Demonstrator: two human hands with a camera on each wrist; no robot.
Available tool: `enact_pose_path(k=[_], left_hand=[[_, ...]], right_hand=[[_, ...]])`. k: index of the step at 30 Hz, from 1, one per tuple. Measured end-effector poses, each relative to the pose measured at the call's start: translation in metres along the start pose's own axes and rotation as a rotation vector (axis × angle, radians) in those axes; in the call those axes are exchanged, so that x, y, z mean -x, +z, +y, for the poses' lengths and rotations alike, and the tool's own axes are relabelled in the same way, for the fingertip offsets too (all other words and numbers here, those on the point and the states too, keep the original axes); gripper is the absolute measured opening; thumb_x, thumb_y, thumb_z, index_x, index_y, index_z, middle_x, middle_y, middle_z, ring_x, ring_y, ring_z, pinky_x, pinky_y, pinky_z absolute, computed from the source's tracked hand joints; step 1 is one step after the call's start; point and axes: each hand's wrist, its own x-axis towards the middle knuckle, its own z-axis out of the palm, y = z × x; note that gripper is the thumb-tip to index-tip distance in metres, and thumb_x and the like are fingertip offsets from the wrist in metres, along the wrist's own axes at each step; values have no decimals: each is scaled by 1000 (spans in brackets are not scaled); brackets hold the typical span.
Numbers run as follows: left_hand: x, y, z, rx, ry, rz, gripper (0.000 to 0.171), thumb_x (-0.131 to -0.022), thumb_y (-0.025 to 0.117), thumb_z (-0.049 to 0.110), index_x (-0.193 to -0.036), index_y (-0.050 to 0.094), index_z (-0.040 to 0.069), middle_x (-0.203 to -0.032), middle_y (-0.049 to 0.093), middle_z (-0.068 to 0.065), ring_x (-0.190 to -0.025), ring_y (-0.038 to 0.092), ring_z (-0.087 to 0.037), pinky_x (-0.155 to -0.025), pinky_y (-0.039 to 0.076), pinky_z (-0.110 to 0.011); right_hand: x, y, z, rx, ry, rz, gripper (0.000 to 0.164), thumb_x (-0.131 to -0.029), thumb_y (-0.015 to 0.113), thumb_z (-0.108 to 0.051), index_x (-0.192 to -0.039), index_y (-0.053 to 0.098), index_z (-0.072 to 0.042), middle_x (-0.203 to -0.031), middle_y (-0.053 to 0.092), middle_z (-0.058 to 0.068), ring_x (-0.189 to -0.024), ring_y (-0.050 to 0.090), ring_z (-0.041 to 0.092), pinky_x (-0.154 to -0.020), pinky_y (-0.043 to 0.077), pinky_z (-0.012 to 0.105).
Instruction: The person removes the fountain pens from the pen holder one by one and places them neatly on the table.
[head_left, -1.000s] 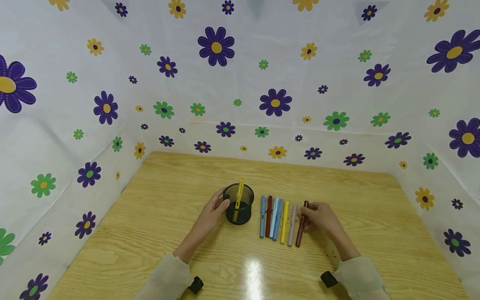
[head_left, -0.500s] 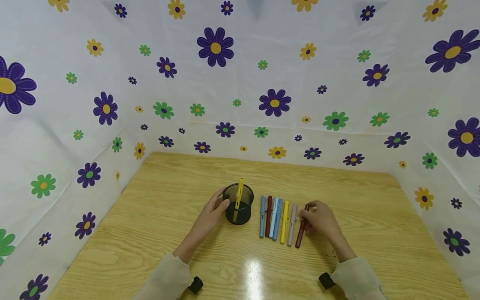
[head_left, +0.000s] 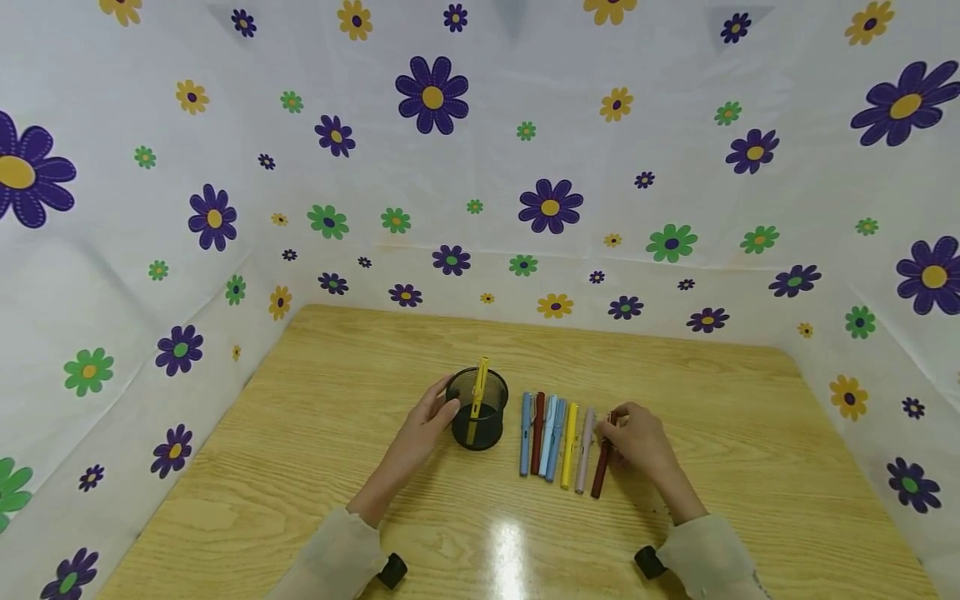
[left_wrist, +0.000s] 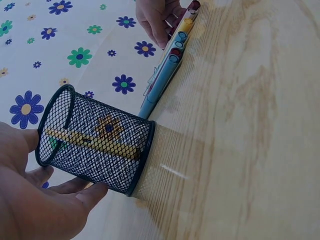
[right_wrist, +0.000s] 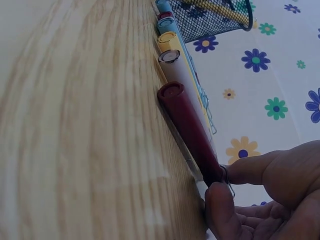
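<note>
My left hand (head_left: 422, 427) holds the side of a black mesh pen holder (head_left: 489, 432), which stands upright on the table. One yellow pen (head_left: 478, 390) leans inside it, its capped end above the rim. At the right end of a row of pens, my right hand (head_left: 639, 435) pinches a dark red pen (head_left: 600, 477) near its clip end, thumb and finger on either side. In the right wrist view this dark red pen (right_wrist: 190, 122) slants, and its far end lies close to the wood. A pale mauve pen (head_left: 583, 458) is just left of it.
Left of the mauve pen lie another yellow pen (head_left: 570, 446), several blue pens (head_left: 526, 442) and a second dark red pen (head_left: 537, 446), roughly parallel. The wooden table (head_left: 360, 358) is enclosed by a white flowered cloth (head_left: 480, 150) at the back and sides.
My right hand has shifted slightly left and covers more of the dark red pen's upper end; the pen has slid slightly toward me. My left hand and the pen holder stay put.
</note>
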Motion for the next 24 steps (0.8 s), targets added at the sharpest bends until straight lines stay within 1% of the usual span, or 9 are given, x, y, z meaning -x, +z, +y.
enact_pose_path(k=[5, 7, 9, 12, 14, 15, 16, 22, 24], left_hand=[[0, 0, 0, 11, 4, -2, 64, -110, 53, 34, -164, 28, 10, -158, 40, -27, -147, 38, -39, -117, 35, -56], [0, 0, 0, 12, 4, -1, 63, -110, 53, 33, -164, 28, 11, -158, 39, -27, -147, 37, -39, -117, 34, -56], [-1, 0, 0, 14, 2, -1, 63, -110, 53, 33, -164, 28, 11, -158, 39, -26, -147, 37, -39, -117, 34, -56], [-1, 0, 0, 9, 0, 0, 63, -110, 53, 34, -164, 28, 12, -158, 39, -26, -148, 36, -39, -117, 34, -57], [-1, 0, 0, 10, -3, 0, 63, -110, 52, 34, -164, 28, 12, -158, 39, -26, -148, 36, -39, -117, 34, -56], [-1, 0, 0, 10, -4, 1, 63, -110, 52, 35, -164, 28, 12, -158, 39, -26, -148, 36, -39, -117, 34, -57], [-1, 0, 0, 11, -3, 1, 63, -110, 53, 35, -164, 28, 12, -158, 39, -26, -148, 36, -39, -117, 34, -57], [-1, 1, 0, 8, -2, 2, 63, -110, 52, 34, -164, 28, 11, -158, 39, -27, -147, 37, -39, -117, 34, -57], [-1, 1, 0, 14, -2, 0, 63, -111, 52, 33, -164, 27, 11, -158, 39, -27, -147, 38, -39, -117, 34, -57]], right_hand=[[0, 1, 0, 20, 8, 14, 42, -99, 66, -17, -123, 57, 16, -70, 65, 10, -47, 56, 15, -44, 47, 28], [0, 1, -1, 30, 6, 17, 46, -99, 65, -18, -126, 56, 17, -72, 66, 13, -47, 55, 16, -44, 47, 29], [1, -1, -2, 52, -6, 27, 50, -99, 65, -20, -128, 55, 19, -82, 69, 20, -54, 59, 18, -47, 48, 31], [3, -3, -3, 75, -27, 48, 53, -101, 63, -23, -132, 52, 20, -100, 70, 31, -69, 66, 25, -55, 53, 36], [4, -4, -5, 77, -48, 70, 51, -103, 61, -23, -132, 53, 18, -110, 68, 33, -80, 68, 29, -61, 55, 39], [4, -4, -6, 71, -58, 80, 49, -103, 61, -23, -132, 55, 17, -110, 68, 33, -84, 69, 31, -64, 56, 41], [3, -4, -7, 61, -69, 93, 46, -103, 61, -22, -131, 56, 15, -109, 69, 31, -82, 69, 31, -64, 56, 41], [-2, 1, -14, 11, -189, 156, 35, -103, 64, -16, -126, 64, 10, -96, 70, 18, -78, 64, 26, -60, 51, 32], [-3, 3, -17, -19, -225, 158, 34, -103, 65, -16, -126, 65, 9, -97, 70, 17, -82, 64, 26, -62, 51, 31]])
